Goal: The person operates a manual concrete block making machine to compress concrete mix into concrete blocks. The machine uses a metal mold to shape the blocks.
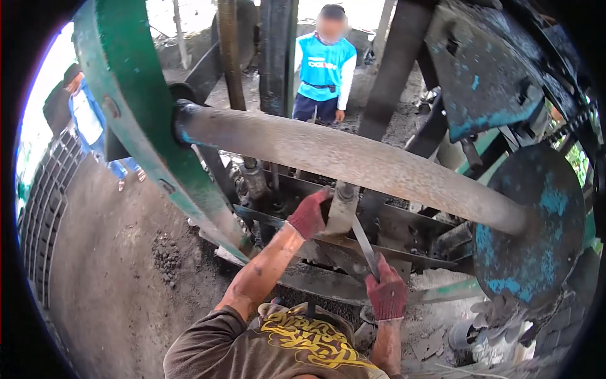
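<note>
My left hand, in a dark red glove, is at the left side of an upright grey metal block beneath a thick shaft. Its fingers are curled against the block's upper edge, and their tips are partly hidden. In my right hand, also gloved in red, is a long flat metal bar, closed in the fist. The bar slants up and left, its far end beside the lower right of the block. The thick, worn shaft crosses above both hands.
A large green wheel rim curves down on the left. At the right is a dark disc with blue paint. One person in a blue vest stands behind the frame, another person at far left. Dark rubble lies on the ground.
</note>
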### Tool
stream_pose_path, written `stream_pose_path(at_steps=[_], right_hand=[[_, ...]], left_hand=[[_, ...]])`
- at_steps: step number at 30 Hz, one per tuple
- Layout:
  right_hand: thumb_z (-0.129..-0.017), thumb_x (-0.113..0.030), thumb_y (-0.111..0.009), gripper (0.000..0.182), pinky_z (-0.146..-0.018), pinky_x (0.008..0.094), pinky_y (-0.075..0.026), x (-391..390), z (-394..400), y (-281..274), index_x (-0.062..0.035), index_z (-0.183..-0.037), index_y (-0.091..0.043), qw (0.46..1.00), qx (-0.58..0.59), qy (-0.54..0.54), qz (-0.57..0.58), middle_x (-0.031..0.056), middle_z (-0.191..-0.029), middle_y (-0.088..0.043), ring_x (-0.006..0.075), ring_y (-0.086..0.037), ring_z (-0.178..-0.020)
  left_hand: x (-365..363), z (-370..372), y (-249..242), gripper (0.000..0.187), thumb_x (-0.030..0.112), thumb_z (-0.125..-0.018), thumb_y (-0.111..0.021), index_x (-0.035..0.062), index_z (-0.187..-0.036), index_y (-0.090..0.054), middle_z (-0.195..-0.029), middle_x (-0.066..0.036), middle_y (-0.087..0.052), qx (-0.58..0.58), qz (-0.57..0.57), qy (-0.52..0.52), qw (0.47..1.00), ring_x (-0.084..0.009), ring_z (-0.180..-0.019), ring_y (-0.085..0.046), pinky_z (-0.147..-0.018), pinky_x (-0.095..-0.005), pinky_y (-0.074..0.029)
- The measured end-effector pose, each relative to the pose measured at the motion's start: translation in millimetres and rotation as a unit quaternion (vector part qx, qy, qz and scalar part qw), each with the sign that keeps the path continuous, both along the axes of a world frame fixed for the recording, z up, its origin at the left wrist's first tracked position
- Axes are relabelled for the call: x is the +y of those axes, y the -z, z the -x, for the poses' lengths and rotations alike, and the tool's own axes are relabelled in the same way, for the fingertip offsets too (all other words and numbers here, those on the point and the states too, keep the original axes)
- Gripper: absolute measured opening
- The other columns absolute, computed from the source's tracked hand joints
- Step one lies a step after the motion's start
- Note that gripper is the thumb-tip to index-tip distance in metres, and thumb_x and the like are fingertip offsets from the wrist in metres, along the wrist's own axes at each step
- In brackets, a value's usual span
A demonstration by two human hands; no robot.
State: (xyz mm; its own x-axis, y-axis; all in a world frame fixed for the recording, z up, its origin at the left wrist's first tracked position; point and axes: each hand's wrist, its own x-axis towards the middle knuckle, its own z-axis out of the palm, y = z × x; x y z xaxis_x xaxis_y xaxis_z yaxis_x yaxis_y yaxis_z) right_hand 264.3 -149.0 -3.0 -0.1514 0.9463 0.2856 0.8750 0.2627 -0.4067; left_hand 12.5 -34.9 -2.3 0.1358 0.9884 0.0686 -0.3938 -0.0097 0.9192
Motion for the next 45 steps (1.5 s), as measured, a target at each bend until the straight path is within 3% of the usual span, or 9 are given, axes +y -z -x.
stream_pose_path(at_steps=[1, 8, 13, 21, 24, 39, 42, 43, 45], right_hand=[[-0.072, -0.019, -0.071, 0.057, -0.065, 0.0422, -0.055, 0, 2, 1, -0.0132, -0.127, -0.056, 1.000, 0.000, 0.001, -0.005, 0.0164, -0.092, -0.066, 0.0344, -0.067, -0.077], [-0.074, -0.017, -0.069, 0.058, -0.067, 0.0419, -0.055, -1, 11, 16, -0.0117, -0.130, -0.053, 1.000, 0.014, 0.013, 0.016, 0.0166, -0.093, -0.065, 0.0337, -0.066, -0.078], [-0.073, -0.013, -0.068, 0.058, -0.077, 0.0422, -0.053, 6, 5, 37, -0.0100, -0.129, -0.054, 0.997, 0.078, -0.001, 0.029, 0.0175, -0.101, -0.065, 0.0349, -0.064, -0.089], [-0.074, -0.010, -0.065, 0.055, -0.075, 0.0425, -0.053, 16, 7, 32, -0.0086, -0.128, -0.055, 0.994, 0.102, 0.015, 0.033, 0.0189, -0.096, -0.065, 0.0359, -0.064, -0.086], [-0.074, -0.009, -0.064, 0.053, -0.074, 0.0420, -0.053, -6, 26, 33, -0.0078, -0.126, -0.056, 0.996, 0.062, 0.051, 0.025, 0.0193, -0.094, -0.065, 0.0360, -0.065, -0.084], [-0.075, -0.009, -0.064, 0.048, -0.071, 0.0420, -0.053, 16, 8, 40, -0.0074, -0.122, -0.059, 0.993, 0.110, -0.034, -0.006, 0.0198, -0.090, -0.065, 0.0368, -0.065, -0.081], [-0.076, -0.011, -0.063, 0.045, -0.070, 0.0410, -0.054, 21, -2, 45, -0.0061, -0.121, -0.058, 0.991, 0.119, -0.062, -0.024, 0.0200, -0.093, -0.066, 0.0376, -0.065, -0.082], [-0.078, -0.012, -0.062, 0.043, -0.070, 0.0397, -0.054, 25, -8, 44, -0.0063, -0.121, -0.058, 0.990, 0.109, -0.080, -0.026, 0.0195, -0.096, -0.066, 0.0379, -0.065, -0.083], [-0.080, -0.010, -0.059, 0.039, -0.070, 0.0373, -0.053, 37, -26, 35, -0.0050, -0.119, -0.059, 0.981, 0.131, -0.122, 0.069, 0.0170, -0.095, -0.068, 0.0336, -0.066, -0.081]], left_hand=[[3, -1, -2, 0.028, 0.012, -0.097, -0.042, 0.0020, -0.120, -0.056, -0.114, -0.013, -0.064, -0.333, 0.200, 0.080, 0.918, -0.0193, -0.105, -0.060, -0.093, -0.0347, -0.048], [27, -3, 24, 0.039, 0.032, -0.095, -0.049, 0.0050, -0.122, -0.057, -0.111, -0.011, -0.065, -0.263, 0.195, 0.078, 0.942, -0.0246, -0.100, -0.064, -0.091, -0.0367, -0.050], [46, 10, 73, 0.049, -0.011, -0.075, -0.063, 0.0025, -0.122, -0.057, -0.111, -0.011, -0.066, -0.128, 0.075, 0.056, 0.987, -0.0163, -0.108, -0.060, -0.093, -0.0342, -0.049], [53, 16, 100, 0.057, -0.008, -0.060, -0.062, 0.0030, -0.116, -0.060, -0.108, -0.015, -0.067, -0.095, 0.014, -0.011, 0.995, -0.0334, -0.105, -0.062, -0.090, -0.0344, -0.049], [30, 19, 51, 0.057, -0.004, -0.059, -0.062, 0.0031, -0.116, -0.060, -0.109, -0.018, -0.065, 0.466, -0.257, -0.148, 0.834, -0.0346, -0.106, -0.060, -0.090, -0.0352, -0.048], [51, 25, 96, 0.041, 0.008, -0.085, -0.059, 0.0031, -0.125, -0.054, -0.123, -0.012, -0.058, -0.141, 0.076, -0.103, 0.982, -0.0240, -0.116, -0.054, -0.098, -0.0325, -0.041], [37, 23, 69, 0.044, 0.014, -0.086, -0.061, 0.0035, -0.128, -0.051, -0.126, -0.013, -0.057, 0.486, -0.307, -0.155, 0.804, -0.0207, -0.115, -0.054, -0.097, -0.0327, -0.042], [36, 20, 64, 0.046, 0.013, -0.084, -0.064, 0.0031, -0.127, -0.051, -0.126, -0.012, -0.058, 0.136, -0.133, -0.063, 0.980, -0.0199, -0.112, -0.056, -0.095, -0.0327, -0.044], [24, 12, 42, 0.047, 0.011, -0.082, -0.067, 0.0026, -0.126, -0.052, -0.126, -0.011, -0.059, -0.238, 0.071, 0.044, 0.968, -0.0191, -0.109, -0.058, -0.093, -0.0328, -0.046]])
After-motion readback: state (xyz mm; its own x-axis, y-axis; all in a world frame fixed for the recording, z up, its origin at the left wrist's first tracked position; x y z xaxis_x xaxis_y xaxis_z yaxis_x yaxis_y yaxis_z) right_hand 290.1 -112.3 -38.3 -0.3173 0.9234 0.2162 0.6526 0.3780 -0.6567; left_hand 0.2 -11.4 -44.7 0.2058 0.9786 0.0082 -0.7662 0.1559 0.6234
